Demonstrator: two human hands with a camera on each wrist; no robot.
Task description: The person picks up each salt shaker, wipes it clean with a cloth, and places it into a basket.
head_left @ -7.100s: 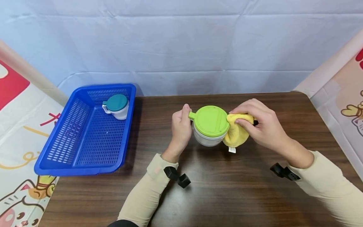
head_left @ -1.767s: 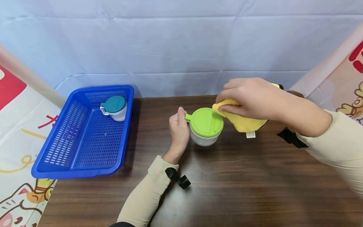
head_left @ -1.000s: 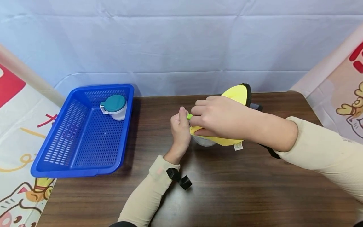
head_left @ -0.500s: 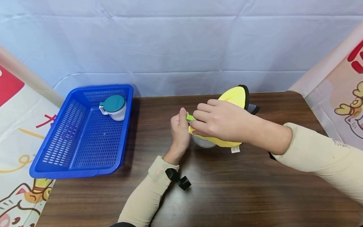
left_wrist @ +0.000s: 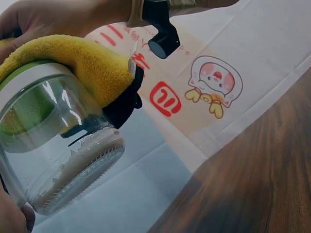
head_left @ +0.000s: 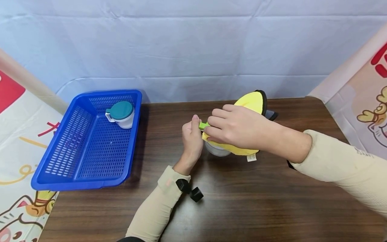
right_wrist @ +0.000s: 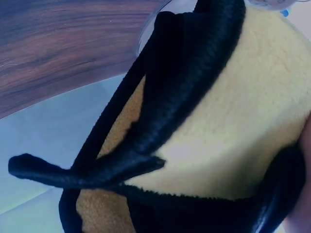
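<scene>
My left hand [head_left: 192, 141] grips the side handle of a glass seasoning jar [head_left: 217, 151], thumb up beside the lime-green lid tab [head_left: 203, 125]. Above the lid, my right hand [head_left: 237, 126] holds a yellow cloth [head_left: 251, 101] with black edging and a white tag. Hand and cloth hide most of the lid in the head view. In the left wrist view the clear jar body [left_wrist: 58, 165] shows a whitish layer near its base, and the plush cloth [left_wrist: 92, 68] drapes over the lid. The cloth [right_wrist: 262, 77] fills much of the right wrist view.
A blue plastic basket [head_left: 81, 185] stands on the left of the brown wooden table [head_left: 242, 205]. Inside it, toward the back right, sits a similar jar with a teal lid [head_left: 121, 110]. A pale curtain [head_left: 193, 50] hangs behind the table.
From the jar's right side, my right hand has brought the cloth left over the lid, covering it. During the last half second it shifts only slightly. My left hand keeps hold of the handle.
</scene>
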